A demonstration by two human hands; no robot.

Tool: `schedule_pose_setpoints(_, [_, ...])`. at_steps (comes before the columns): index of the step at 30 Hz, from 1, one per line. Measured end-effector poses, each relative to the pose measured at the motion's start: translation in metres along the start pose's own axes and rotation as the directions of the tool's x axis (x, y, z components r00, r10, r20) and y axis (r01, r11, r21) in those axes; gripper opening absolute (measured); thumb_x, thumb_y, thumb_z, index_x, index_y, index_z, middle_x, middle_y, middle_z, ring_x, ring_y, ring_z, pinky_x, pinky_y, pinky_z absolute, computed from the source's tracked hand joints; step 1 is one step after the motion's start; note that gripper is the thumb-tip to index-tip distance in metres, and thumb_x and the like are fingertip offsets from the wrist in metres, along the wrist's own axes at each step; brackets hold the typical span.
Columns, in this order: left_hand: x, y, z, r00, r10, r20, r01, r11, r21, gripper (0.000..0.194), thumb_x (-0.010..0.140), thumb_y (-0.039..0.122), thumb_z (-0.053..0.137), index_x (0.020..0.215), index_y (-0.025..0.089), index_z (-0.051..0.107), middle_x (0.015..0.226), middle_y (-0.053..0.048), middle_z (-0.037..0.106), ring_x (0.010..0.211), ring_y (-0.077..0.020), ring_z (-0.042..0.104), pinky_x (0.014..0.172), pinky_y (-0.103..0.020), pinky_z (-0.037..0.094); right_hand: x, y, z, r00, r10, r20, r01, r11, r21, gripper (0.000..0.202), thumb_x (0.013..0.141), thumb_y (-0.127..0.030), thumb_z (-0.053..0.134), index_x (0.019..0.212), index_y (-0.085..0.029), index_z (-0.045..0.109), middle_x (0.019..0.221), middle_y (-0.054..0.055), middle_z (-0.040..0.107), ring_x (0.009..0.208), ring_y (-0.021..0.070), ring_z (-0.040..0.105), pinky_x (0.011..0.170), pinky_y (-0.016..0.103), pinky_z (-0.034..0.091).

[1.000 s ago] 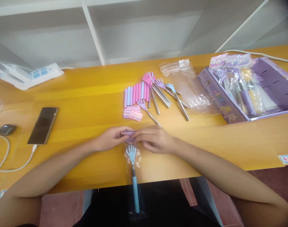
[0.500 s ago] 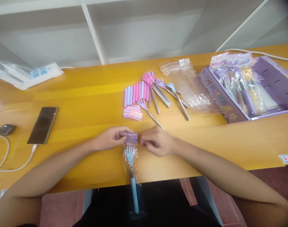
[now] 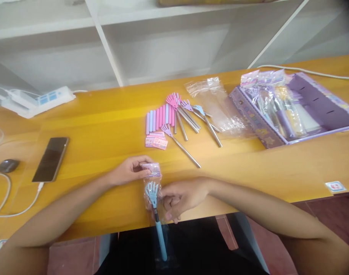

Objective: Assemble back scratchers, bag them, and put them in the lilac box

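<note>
In the lower centre of the frame, you have the clear bag (image 3: 159,185) with the blue scratcher (image 3: 160,237) inside; the grip of your left hand (image 3: 131,170) is pinched on its purple card (image 3: 153,170). Your right hand (image 3: 187,196) is at the bag's side, fingers bent; whether they hold the film, I cannot tell. The purple box (image 3: 333,128) stands at upper right.
</note>
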State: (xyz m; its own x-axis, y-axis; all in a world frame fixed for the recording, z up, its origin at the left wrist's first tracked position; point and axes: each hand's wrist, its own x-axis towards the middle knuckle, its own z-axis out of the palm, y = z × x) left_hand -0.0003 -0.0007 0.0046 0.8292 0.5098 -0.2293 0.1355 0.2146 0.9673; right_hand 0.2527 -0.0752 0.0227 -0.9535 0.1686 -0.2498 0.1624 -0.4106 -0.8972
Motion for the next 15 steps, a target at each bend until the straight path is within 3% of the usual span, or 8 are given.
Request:
schedule_pose_setpoints(4, [-0.001, 0.001, -0.003, 0.999, -0.021, 0.041, 0.023, 0.999, -0.033, 0.036, 0.093, 0.039, 0.082, 0.118, 0.017, 0.070, 0.101, -0.007, 0.079, 0.087, -0.0171, 0.073, 0.080, -0.026, 0.054, 0.002, 0.005, -0.008, 0.990, -0.065, 0.125, 0.055, 0.995, 0.086, 0.048, 0.097, -0.055, 0.074, 0.117, -0.012, 0.068, 0.112, 0.009, 0.073, 0.078, 0.0078, 0.070, 0.077, 0.019, 0.060])
schedule_pose_setpoints(8, [0.000, -0.003, -0.005, 0.999, 0.000, 0.037, 0.005, 0.988, -0.152, 0.044, 0.092, 0.051, 0.079, 0.119, 0.016, 0.075, 0.107, -0.010, 0.080, 0.092, -0.0224, 0.074, 0.082, -0.030, 0.053, 0.005, 0.013, -0.015, 0.989, -0.087, 0.116, 0.076, 0.992, 0.097, 0.047, 0.095, -0.055, 0.077, 0.108, -0.010, 0.071, 0.108, 0.009, 0.074, 0.083, 0.0086, 0.070, 0.080, 0.020, 0.061])
schedule_pose_setpoints(12, [0.005, -0.011, -0.005, 0.995, 0.086, 0.057, -0.063, 0.945, -0.320, 0.054, 0.097, 0.064, 0.063, 0.110, 0.014, 0.077, 0.092, -0.013, 0.081, 0.078, -0.0244, 0.073, 0.073, -0.034, 0.052, 0.001, 0.006, -0.024, 0.995, -0.100, -0.005, 0.100, 0.992, 0.081, 0.049, 0.091, -0.052, 0.083, 0.111, -0.008, 0.073, 0.110, 0.010, 0.076, 0.078, 0.0083, 0.069, 0.070, 0.019, 0.061])
schedule_pose_setpoints(15, [0.006, -0.012, -0.004, 0.989, 0.108, 0.097, -0.075, 0.952, -0.297, 0.048, 0.102, 0.058, 0.057, 0.108, 0.014, 0.074, 0.085, -0.014, 0.081, 0.073, -0.0231, 0.070, 0.071, -0.033, 0.049, -0.022, -0.021, -0.028, 0.963, -0.153, -0.222, 0.146, 0.988, -0.046, 0.042, 0.094, -0.045, 0.081, 0.112, -0.009, 0.070, 0.102, 0.009, 0.076, 0.072, 0.0084, 0.069, 0.064, 0.019, 0.059])
